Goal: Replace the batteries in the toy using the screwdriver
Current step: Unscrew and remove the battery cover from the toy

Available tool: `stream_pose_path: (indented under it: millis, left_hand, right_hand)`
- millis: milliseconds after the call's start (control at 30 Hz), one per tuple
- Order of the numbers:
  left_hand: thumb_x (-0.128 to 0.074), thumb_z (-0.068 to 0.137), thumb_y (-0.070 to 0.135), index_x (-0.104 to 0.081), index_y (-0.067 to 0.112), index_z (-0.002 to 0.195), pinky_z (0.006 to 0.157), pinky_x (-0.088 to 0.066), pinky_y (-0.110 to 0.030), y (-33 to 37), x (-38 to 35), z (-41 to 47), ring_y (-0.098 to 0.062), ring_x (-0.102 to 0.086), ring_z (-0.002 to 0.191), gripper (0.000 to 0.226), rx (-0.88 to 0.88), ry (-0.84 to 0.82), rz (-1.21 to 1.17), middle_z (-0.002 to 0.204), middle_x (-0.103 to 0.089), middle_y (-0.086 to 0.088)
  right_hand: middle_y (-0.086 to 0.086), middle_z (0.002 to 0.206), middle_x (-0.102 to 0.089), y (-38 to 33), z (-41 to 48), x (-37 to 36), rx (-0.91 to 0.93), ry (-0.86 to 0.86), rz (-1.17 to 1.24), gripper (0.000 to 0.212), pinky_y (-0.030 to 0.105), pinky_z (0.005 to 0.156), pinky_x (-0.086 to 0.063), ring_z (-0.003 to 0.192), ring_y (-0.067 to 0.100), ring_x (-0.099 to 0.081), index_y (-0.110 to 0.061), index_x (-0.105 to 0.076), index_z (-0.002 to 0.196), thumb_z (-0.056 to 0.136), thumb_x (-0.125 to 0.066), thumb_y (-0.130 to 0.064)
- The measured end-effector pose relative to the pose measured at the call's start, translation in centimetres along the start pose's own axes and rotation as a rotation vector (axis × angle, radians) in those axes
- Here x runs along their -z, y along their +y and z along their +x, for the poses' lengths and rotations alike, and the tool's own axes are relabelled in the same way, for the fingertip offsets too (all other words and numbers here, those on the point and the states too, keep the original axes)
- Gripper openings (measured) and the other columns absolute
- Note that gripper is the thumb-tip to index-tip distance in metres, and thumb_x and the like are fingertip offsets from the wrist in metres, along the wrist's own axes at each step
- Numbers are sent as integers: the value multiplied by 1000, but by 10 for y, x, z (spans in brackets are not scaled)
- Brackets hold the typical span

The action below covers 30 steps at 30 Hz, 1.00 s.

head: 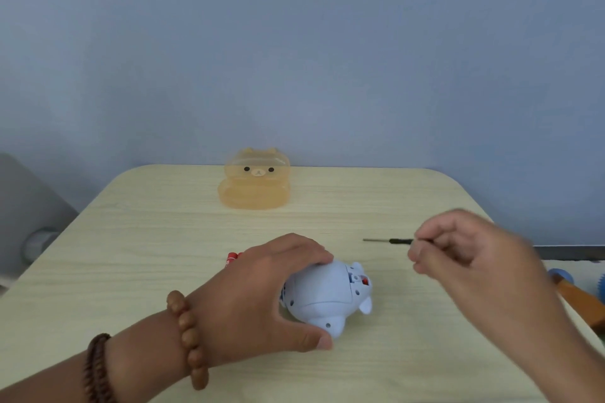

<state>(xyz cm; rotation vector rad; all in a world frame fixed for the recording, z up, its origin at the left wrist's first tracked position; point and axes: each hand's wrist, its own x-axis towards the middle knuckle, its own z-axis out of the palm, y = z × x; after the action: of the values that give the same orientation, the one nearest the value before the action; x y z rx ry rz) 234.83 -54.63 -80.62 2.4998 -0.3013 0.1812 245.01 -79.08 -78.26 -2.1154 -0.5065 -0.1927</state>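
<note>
Could not tell through the motion blur whether the curled fingers (pixel 425 260) of the right hand (pixel 474 255) pinched the screwdriver (pixel 389 240) or merely met its handle end; saw only the tips of red batteries (pixel 233 258) behind the left hand (pixel 262 298), and a blue-and-wood thing (pixel 573 291) cut by the right edge. Noted an orange bear-faced case (pixel 253 186) far back on the counter (pixel 131 255). Found the pale blue toy (pixel 327 298) near the front, clamped between left fingers (pixel 307 253) on its far side and thumb on its near side.
</note>
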Motion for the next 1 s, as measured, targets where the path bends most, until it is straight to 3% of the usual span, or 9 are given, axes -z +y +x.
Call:
stream_pose_path:
  millis: [67,100,167,267,467,733,1000]
  left_hand:
    - [-77,65,63,-48,41,134,97,-43,-15,1,-1,-1,6,-45,125,79,-3,8,8,133,-43,31]
    - [-77,65,63,-48,41,134,97,-43,-15,2,-1,-1,7,-45,125,79,-5,13,15,133,-43,31]
    - [-77,64,62,-48,41,134,98,-43,-16,4,-2,-1,7,-44,126,79,-9,20,21,133,-43,31]
    - [-76,64,61,-49,39,135,100,-42,-16,5,-3,0,7,-44,126,79,-18,21,34,133,-43,31]
    - [-77,63,61,-50,39,135,99,-42,-14,4,-4,0,7,-45,125,80,-15,32,28,134,-43,30]
    - [-77,62,60,-52,38,133,96,-43,-14,3,-6,-1,5,-47,124,79,-14,40,17,133,-44,29]
    - [-77,62,60,-53,37,133,100,-45,-20,2,-7,0,3,-47,126,79,-30,42,39,135,-42,29]
  right_hand:
    - [-2,74,-77,-17,2,17,76,-13,152,17,24,68,-57,68,16,-75,-30,-76,82,79,-78,-14]
    - [-5,75,-78,-24,0,22,153,-36,143,16,18,67,-56,68,13,-74,-32,-78,84,79,-79,-17]
    - [-14,76,-76,-33,-4,28,361,-102,-33,10,7,65,-49,70,6,-72,-32,-79,85,84,-78,-22]
    - [-14,70,-69,-31,-8,28,512,-171,-185,14,14,62,-47,65,5,-67,-27,-77,82,83,-70,-15]
    - [-15,69,-66,-21,-10,26,521,-179,-208,15,18,59,-47,62,5,-64,-28,-74,81,83,-69,-14]
    - [-20,69,-65,-21,-11,27,495,-261,-258,15,6,61,-43,65,0,-64,-30,-75,83,84,-68,-17]
    - [-19,79,-69,-43,12,29,526,-419,-447,17,24,65,-52,76,2,-63,-34,-74,95,95,-60,-24]
